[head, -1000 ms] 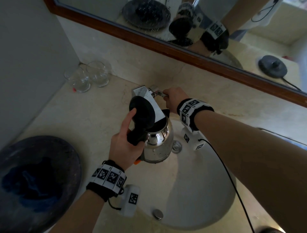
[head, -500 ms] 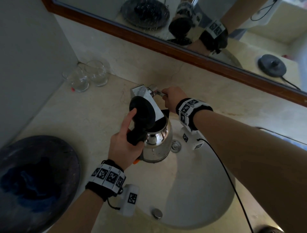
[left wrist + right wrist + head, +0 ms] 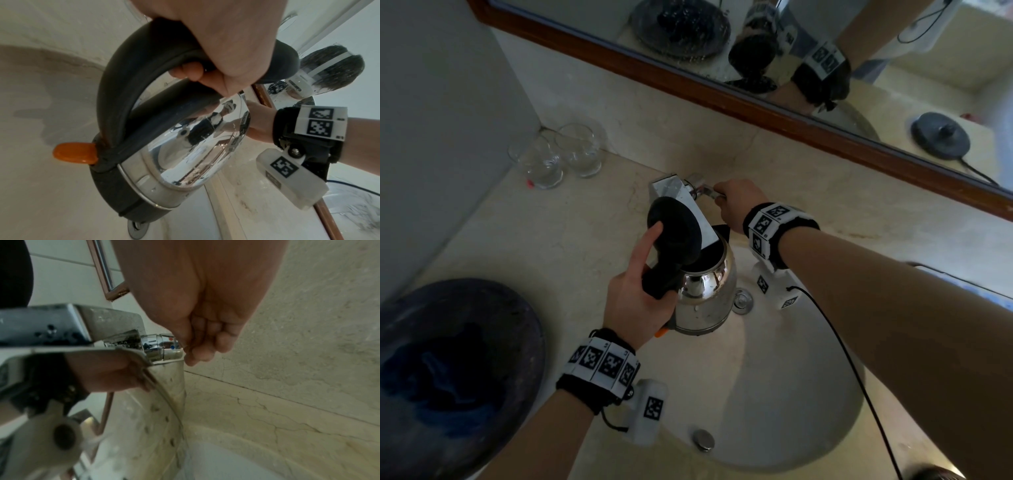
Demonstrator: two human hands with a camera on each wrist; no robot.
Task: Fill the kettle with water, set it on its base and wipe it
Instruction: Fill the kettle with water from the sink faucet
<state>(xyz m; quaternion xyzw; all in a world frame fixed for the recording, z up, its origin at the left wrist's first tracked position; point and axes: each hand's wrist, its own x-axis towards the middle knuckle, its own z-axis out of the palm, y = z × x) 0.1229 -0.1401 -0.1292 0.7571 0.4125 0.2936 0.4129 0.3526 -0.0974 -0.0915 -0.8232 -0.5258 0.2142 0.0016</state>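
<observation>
Your left hand (image 3: 635,294) wrapped kettle (image 3: 705,294) handle, lid up, kettle held over sink (image 3: 774,394) under tap (image 3: 678,198) at surface's back edge. Your right hand (image 3: 738,205) pinched tap lever (image 3: 170,347). Best: mouth centred under spout, kettle level, lever opened gently; flow unseen.

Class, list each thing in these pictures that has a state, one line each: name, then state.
kettle: lid open, held upright under the tap, over the sink
tap lever: gripped
left hand: grips the kettle handle
right hand: grips the tap lever
glasses: upright, empty
</observation>
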